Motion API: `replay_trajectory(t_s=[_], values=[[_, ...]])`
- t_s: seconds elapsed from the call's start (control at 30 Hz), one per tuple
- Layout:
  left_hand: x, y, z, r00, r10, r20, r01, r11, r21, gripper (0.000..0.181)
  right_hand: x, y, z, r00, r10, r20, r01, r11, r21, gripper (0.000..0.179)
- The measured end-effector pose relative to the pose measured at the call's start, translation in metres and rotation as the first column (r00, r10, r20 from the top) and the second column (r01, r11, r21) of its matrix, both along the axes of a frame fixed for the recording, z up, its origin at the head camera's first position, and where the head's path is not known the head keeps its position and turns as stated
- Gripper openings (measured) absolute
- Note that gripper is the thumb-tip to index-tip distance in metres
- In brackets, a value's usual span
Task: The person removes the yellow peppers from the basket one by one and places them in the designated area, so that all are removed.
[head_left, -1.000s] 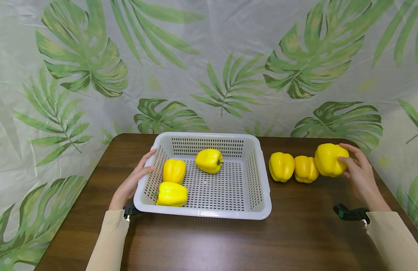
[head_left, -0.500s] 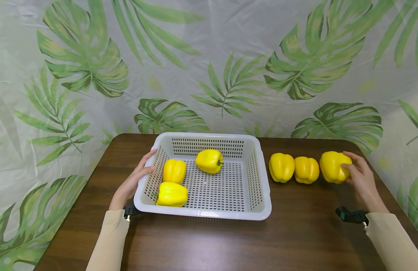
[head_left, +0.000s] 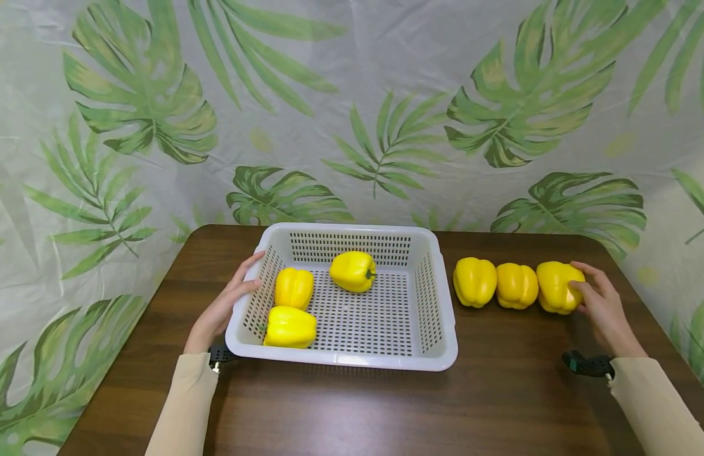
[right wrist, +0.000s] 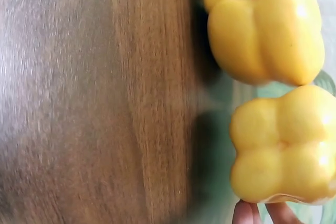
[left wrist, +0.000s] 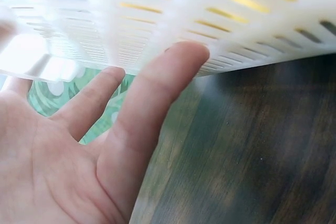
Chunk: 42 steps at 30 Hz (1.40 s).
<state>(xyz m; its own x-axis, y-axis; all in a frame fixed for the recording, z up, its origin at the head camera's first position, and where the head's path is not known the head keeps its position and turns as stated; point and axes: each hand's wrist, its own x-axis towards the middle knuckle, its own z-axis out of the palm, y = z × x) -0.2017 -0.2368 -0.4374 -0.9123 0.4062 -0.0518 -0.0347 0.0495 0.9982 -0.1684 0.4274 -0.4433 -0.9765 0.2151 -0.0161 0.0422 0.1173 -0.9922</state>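
Observation:
My right hand (head_left: 605,310) holds a yellow bell pepper (head_left: 557,288) by its right side, thumb in front and fingers behind. That pepper stands at the right end of a row, close beside a second bell pepper (head_left: 516,285) and a third (head_left: 474,282). In the right wrist view, the fingertips (right wrist: 244,213) touch the lower side of the end pepper (right wrist: 283,148). With fingers stretched out, my left hand (head_left: 220,310) touches the left outer wall of a white perforated plastic basket (head_left: 340,360). The left thumb (left wrist: 173,72) lies against its slotted wall.
Three more yellow bell peppers lie in the basket: one near the back (head_left: 352,271) and two along the left side, the rear one (head_left: 293,288) and the front one (head_left: 290,327). Everything stands on a dark wooden table (head_left: 352,411). Behind hangs a leaf-print cloth (head_left: 386,114).
The right hand has lowered the held bell pepper onto the end of the row, first slightly right, then left against its neighbour. The left hand and basket have not moved.

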Motion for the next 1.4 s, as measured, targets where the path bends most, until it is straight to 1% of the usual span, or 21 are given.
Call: replay_trajectory(t_s=[0.1,0.2,0.3,0.43,0.57,0.7,0.9,1.0,1.17,1.27,1.4], values=[[0.000,0.000,0.000,1.000,-0.001,0.001,0.001,1.000,0.005,0.060,-0.001,0.001,-0.001,1.000,0.015,0.011,-0.016,1.000,0.009,0.032],[-0.001,0.001,0.000,1.000,-0.002,0.001,0.002,1.000,0.007,0.060,0.000,0.002,-0.001,0.999,0.024,0.033,-0.027,0.998,0.064,0.032],[-0.001,0.001,0.001,1.000,-0.003,-0.001,0.003,1.000,0.008,0.060,0.001,0.003,-0.001,0.999,0.029,0.046,-0.033,0.996,0.086,0.033],[-0.002,0.001,0.001,1.000,-0.003,-0.003,0.003,1.000,0.007,0.060,0.003,0.004,0.000,0.999,0.026,0.026,-0.028,0.998,0.059,0.034],[-0.003,0.001,0.001,1.000,-0.004,-0.006,0.004,1.000,0.006,0.060,0.003,0.004,0.003,1.000,-0.003,-0.018,0.003,0.999,0.039,0.034],[-0.004,0.001,0.001,1.000,-0.003,-0.008,0.003,1.000,0.007,0.060,0.002,0.005,0.010,0.997,-0.035,-0.075,0.033,0.999,-0.028,0.033],[-0.003,0.001,0.002,1.000,-0.003,-0.011,0.003,1.000,0.007,0.060,0.002,0.002,0.021,0.982,-0.064,-0.175,0.045,0.993,-0.113,0.028],[-0.003,0.001,0.002,1.000,-0.004,-0.008,0.004,1.000,0.005,0.060,0.002,-0.003,0.026,0.974,-0.083,-0.212,0.055,0.989,-0.134,0.028],[-0.002,0.001,0.001,1.000,-0.005,0.000,0.005,1.000,0.011,0.060,0.001,-0.015,0.034,0.965,-0.101,-0.240,0.069,0.988,-0.141,0.027],[-0.001,0.000,0.001,1.000,-0.007,0.003,0.007,1.000,0.016,0.059,0.000,-0.026,0.037,0.961,-0.082,-0.263,0.040,0.986,-0.159,0.026],[0.000,0.000,0.000,1.000,-0.007,0.003,0.007,1.000,0.017,0.059,-0.002,-0.044,0.042,0.955,-0.012,-0.298,-0.046,0.981,-0.187,0.026]])
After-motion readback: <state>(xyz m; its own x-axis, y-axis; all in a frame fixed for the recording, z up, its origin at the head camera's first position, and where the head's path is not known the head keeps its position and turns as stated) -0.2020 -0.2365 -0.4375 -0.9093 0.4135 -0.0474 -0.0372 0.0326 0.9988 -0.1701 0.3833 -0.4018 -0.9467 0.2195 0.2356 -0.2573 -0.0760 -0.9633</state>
